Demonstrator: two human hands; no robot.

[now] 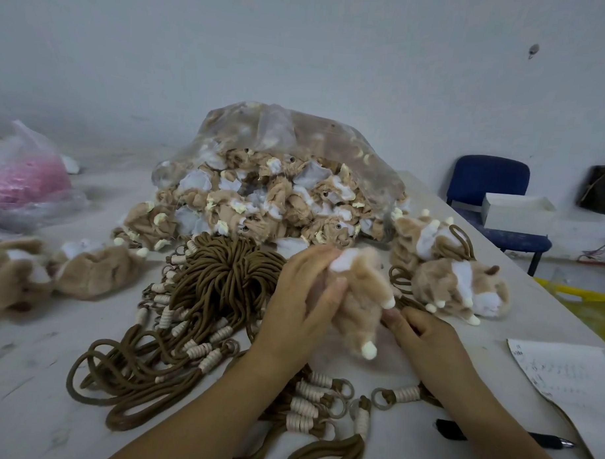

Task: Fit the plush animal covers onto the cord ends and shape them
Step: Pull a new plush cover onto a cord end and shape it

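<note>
My left hand (pixel 302 298) grips a tan and white plush animal cover (pixel 360 296) at its upper end, just above the table's middle. My right hand (pixel 417 331) pinches the cover's lower right side, where a brown cord runs out. A thick bundle of brown cords (pixel 220 281) with cream-wrapped ring ends lies to the left and below my hands. Two shaped plush animals (pixel 460 286) with cords lie to the right. A clear bag (pixel 278 180) heaped with inside-out covers stands behind.
More tan covers (pixel 97 273) lie at the left. A pink-filled plastic bag (pixel 25 182) sits far left. A paper sheet (pixel 563 375) and a black pen (pixel 513 437) lie at the right. A blue chair (pixel 494 201) with a white box stands beyond the table's right edge.
</note>
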